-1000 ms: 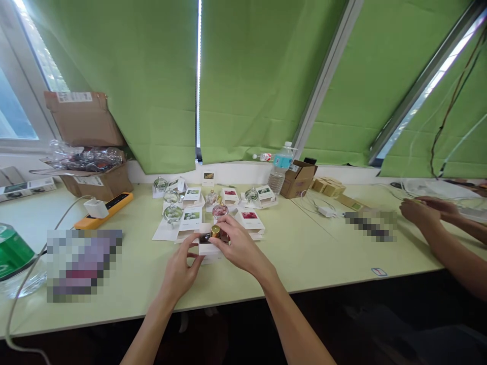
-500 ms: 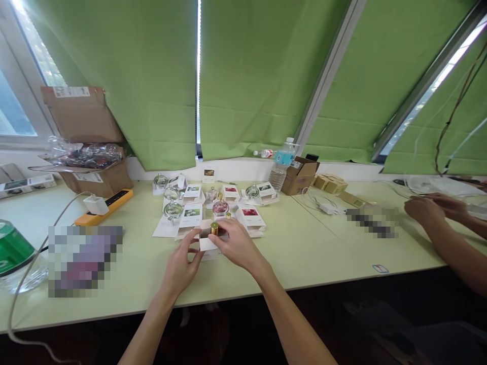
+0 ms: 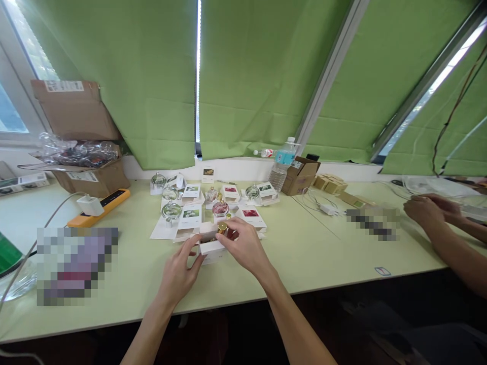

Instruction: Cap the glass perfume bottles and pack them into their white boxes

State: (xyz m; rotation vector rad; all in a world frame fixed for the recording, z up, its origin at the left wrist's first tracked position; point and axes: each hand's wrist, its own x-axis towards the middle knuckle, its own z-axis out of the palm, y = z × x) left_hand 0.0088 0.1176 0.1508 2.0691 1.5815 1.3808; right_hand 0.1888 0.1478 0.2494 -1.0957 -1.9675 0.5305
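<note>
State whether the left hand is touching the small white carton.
Touching: the head view shows the left hand with fingers against the side of the small white carton.

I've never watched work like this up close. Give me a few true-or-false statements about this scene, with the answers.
1. The left hand touches a small white box: true.
2. The right hand grips a water bottle: false; its fingers are at a gold cap.
3. An orange power strip lies to the left of the hands: true.
4. The curtains are red: false; they are green.
5. Another person's hands are at the right of the view: true.
</note>
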